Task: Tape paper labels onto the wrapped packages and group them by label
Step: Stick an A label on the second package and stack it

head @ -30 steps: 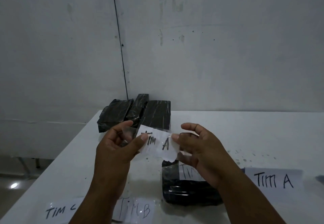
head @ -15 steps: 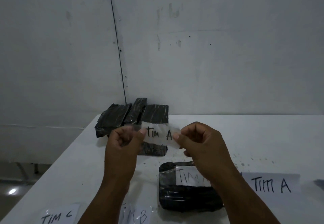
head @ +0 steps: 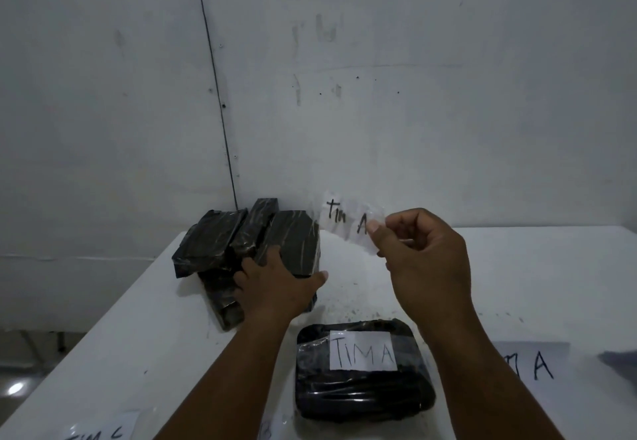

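Observation:
My right hand (head: 422,253) pinches a paper label reading "TIM A" (head: 346,220) by its right end and holds it up in the air above the table. My left hand (head: 275,284) reaches into a pile of black wrapped packages (head: 213,239) at the far left of the table, its fingers and thumb curled round the near end of the rightmost package (head: 293,236). In front, near me, lies a black wrapped package (head: 362,391) with a "TIM A" label (head: 362,350) taped on top.
The white table (head: 517,284) holds paper signs: "TIM A" (head: 537,363) at the right, partly behind my right arm, and "TIM C" (head: 100,429) at the near left edge. A grey wall stands right behind the table. The table's left edge drops to the floor.
My left hand let go of the label and went down to the package pile. My right hand alone lifted the label higher and to the right.

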Demonstrator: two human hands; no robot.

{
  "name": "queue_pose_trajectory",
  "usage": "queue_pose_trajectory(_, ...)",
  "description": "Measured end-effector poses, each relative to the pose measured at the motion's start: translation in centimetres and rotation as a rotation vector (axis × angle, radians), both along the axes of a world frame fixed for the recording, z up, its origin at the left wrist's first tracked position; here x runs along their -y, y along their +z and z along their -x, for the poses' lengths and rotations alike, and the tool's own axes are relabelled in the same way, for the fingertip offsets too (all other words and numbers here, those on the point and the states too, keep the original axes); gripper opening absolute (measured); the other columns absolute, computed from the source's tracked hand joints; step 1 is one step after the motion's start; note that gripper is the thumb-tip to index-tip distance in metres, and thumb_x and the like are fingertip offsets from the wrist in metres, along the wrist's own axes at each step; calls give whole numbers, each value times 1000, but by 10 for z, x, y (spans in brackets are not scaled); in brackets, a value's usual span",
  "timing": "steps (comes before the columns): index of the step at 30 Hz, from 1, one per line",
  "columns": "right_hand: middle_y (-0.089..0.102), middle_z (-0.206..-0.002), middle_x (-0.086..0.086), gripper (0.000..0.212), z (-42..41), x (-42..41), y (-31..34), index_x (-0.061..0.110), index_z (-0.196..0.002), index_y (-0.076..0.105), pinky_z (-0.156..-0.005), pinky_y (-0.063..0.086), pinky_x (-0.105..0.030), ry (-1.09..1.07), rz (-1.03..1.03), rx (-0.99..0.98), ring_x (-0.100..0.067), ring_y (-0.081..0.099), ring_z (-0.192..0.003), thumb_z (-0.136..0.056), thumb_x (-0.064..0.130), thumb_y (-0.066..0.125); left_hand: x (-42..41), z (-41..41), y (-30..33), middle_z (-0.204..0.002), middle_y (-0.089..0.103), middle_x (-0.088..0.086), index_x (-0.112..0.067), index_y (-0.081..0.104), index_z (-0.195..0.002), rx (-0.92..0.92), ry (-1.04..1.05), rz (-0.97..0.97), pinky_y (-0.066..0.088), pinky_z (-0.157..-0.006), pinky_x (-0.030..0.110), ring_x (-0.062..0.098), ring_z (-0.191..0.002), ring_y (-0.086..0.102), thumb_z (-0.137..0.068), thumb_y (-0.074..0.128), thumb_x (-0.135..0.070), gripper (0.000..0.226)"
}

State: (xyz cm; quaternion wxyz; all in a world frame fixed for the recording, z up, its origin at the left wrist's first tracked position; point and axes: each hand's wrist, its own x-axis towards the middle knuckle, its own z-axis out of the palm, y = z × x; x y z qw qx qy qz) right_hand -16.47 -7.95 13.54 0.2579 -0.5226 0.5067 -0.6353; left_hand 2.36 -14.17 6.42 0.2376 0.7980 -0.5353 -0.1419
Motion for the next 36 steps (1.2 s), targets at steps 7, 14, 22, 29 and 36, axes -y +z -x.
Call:
queue_pose_trajectory(7, 73, -77, 10, 14, 6, 3, -8, 28, -83, 71, -65, 49, -18, 15, -41, 11, -7, 69, -75, -85, 39, 79, 7, 3, -8, -140, 36, 18, -30, 34, -140, 17, 85, 113, 35, -108, 52, 40, -125, 41, -66, 70, -76, 94)
queue_pose_trajectory(14, 74, -79, 7, 16, 9, 1, -5, 27, -82, 71, -70, 61, -34, 51, -36, 71, -15, 71, -78, -85, 39, 79, -1, 1, 3, -130, 44, 10, -34, 47, -130, -153, 56, 374, 48, -99, 47, 32, -117, 48, -60, 74, -66, 82)
queue_pose_trajectory(22, 74, -80, -5, 15, 13, -34, 35, 21, -82, 70, -74, 62, -41, 139, 63, 158, -27, 70, -79, -86, 32, 80, -50, -6, 55, -123, 49, -4, -41, 45, -126, -215, -166, 682, 56, -84, 37, 18, -108, 56, -57, 86, -56, 82)
queue_pose_trajectory(29, 69, -77, -4, 14, 24, -90, 61, 17, -81, 68, -72, 61, -38, 317, 107, 227, -20, 64, -70, -84, 25, 80, -150, -29, 82, -118, 61, -19, -44, 49, -121, -416, -519, 496, 58, -74, 16, 1, -106, 64, -48, 98, -39, 88)
queue_pose_trajectory(36, 69, -73, 0, 10, 29, -142, 52, 18, -77, 70, -65, 55, -33, 498, 24, 230, -15, 63, -68, -84, 21, 77, -220, -35, 63, -121, 67, -11, -37, 48, -129, -425, -717, 368, 57, -92, 36, 16, -116, 65, -50, 95, -37, 92)
